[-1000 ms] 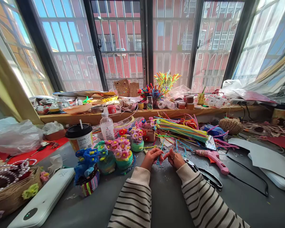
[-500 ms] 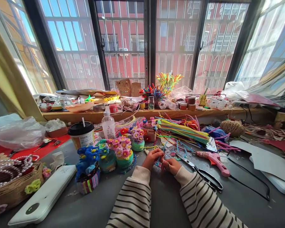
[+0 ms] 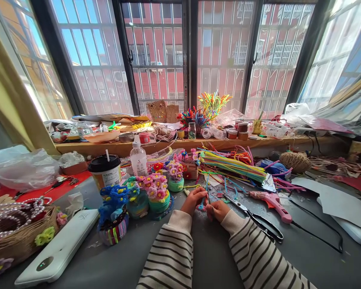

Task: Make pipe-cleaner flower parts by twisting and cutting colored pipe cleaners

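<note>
My left hand [image 3: 194, 200] is closed in a pinch on a small blue and pink pipe-cleaner piece [image 3: 201, 207], whose shape is partly hidden by the fingers. Close beside it, the fingers of my right hand [image 3: 219, 210] are pressed together at the same piece. A thin blue stem rises between the two hands. To the right of my right hand lie scissors [image 3: 260, 222] with black handles, and beyond them a pink glue gun [image 3: 273, 202]. Left of my hands stand pots of pipe-cleaner flowers, one with pink blooms [image 3: 155, 188] and one with blue [image 3: 112, 204].
A bundle of coloured pipe cleaners [image 3: 234, 164] lies behind my hands, with short blue offcuts nearby. At left are a lidded cup [image 3: 105, 172], a clear bottle [image 3: 138, 158], a white power bank [image 3: 58, 249] and a bead-filled basket [image 3: 21, 237]. The glue gun's cable curls at right.
The blue and pink piece has turned slightly between my fingers, so more of its blue part shows. Both hands stay in nearly the same place.
</note>
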A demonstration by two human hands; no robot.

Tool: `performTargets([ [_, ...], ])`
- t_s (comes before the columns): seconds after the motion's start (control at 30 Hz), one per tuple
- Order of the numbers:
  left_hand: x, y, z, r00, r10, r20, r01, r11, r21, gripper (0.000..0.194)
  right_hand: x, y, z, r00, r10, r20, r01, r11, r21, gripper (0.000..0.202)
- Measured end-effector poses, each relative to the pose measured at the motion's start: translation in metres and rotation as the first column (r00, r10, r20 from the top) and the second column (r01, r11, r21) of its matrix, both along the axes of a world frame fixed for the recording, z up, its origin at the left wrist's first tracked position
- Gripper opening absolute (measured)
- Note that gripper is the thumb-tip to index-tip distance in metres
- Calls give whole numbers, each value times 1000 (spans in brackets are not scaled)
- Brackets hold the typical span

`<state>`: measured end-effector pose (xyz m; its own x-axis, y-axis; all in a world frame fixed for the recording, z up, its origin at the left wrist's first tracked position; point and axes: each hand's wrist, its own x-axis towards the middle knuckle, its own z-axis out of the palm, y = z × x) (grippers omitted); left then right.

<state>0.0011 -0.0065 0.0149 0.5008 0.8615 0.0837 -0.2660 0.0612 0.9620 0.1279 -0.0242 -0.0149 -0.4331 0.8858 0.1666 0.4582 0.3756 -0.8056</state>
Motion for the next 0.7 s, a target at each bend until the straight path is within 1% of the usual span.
performTargets([
  [0.07,0,-1,2,1000,-4,3,4,1000,7,15,0,0,1,1000,16,-5,-16,999,37,73],
  [0.17,0,-2,3,999,-12,-34,13,1000,9,14,1,0,0,1000,12,-9,-12,997,75,74],
  [0.33,0,1,-1,999,-20,-34,20,1000,14,14,3,2,-3,999,-34,-27,35,999,34,68],
  [0.43,0,2,-2,997,0,-76,1,1000,10,16,3,3,-4,998,-40,-42,40,999,11,65],
  [0.5,0,1,-1,997,20,-79,-19,1000,13,16,3,3,-4,998,-43,-52,43,999,-1,64],
  [0.6,-1,0,1,996,38,-83,-36,999,24,15,2,4,-6,997,-62,-47,63,998,16,65],
  [0.7,-1,-1,3,994,36,-108,-33,999,28,16,0,5,-7,996,-84,-34,85,996,33,67],
])
